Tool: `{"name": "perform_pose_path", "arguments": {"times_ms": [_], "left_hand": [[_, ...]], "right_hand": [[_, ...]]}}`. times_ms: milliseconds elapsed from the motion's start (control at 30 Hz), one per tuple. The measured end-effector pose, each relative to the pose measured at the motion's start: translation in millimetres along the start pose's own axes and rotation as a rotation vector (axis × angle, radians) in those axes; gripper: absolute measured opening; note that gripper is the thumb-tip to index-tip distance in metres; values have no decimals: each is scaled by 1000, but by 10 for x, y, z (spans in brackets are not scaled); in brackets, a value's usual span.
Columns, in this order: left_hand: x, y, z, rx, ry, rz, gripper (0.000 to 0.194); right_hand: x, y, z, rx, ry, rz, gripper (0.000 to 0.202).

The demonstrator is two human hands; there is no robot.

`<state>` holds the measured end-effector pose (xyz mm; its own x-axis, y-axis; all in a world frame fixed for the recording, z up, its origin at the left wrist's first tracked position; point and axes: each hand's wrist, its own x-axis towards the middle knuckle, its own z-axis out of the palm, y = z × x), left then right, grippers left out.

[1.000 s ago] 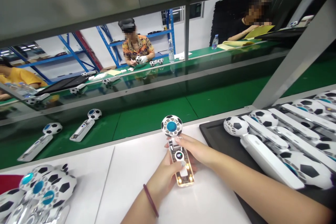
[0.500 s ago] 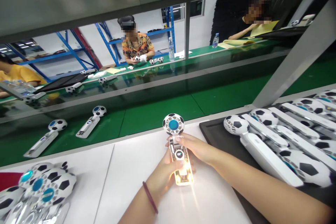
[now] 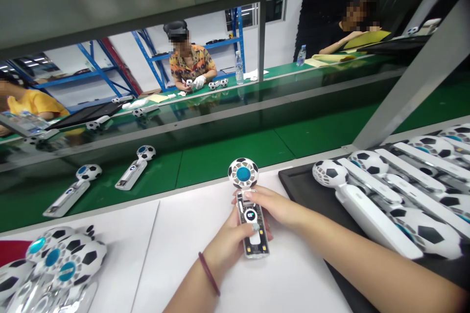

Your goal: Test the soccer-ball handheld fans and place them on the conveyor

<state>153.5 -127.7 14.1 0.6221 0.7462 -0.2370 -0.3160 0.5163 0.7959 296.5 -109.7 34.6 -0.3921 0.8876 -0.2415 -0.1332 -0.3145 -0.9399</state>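
Between my hands I hold a football-patterned handheld fan (image 3: 244, 174) upright, its blue hub facing me. Its clear handle has a small round display (image 3: 250, 215) that reads 100, and the handle's lamps look unlit. My left hand (image 3: 232, 237) is closed around the lower handle, the thumb lying on its front below the display. Higher up, my right hand (image 3: 273, 205) grips the handle from the right, with a thumb at the neck under the ball. The fingers behind the handle are mostly hidden.
A black tray (image 3: 293, 178) of similar fans lies to the right. More fans (image 3: 73, 259) are piled at the lower left. Two fans (image 3: 134, 168) rest on the green belt (image 3: 220, 156). A slanted metal post (image 3: 400, 68) stands at right; co-workers sit across.
The bright light in the handle of my fan has gone out. The two fans on the near belt have shifted right; those on the far belt have shifted left. My hands stay in place.
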Motion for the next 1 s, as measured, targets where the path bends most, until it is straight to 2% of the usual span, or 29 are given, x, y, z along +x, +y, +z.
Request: {"name": "perform_pose_path", "arguments": {"times_ms": [100,300,600,1000], "left_hand": [[18,-5,-3,-2,4,18,65],[49,-14,-48,88,-70,28,79],[31,-30,-91,200,-122,51,68],[26,-23,-123,217,-147,15,70]], "right_hand": [[-1,-11,0,-20,9,35,35],[29,7,-30,-10,-37,85,34],[24,-13,-33,2,-27,83,34],[56,21,-54,-22,-19,63,38]]}}
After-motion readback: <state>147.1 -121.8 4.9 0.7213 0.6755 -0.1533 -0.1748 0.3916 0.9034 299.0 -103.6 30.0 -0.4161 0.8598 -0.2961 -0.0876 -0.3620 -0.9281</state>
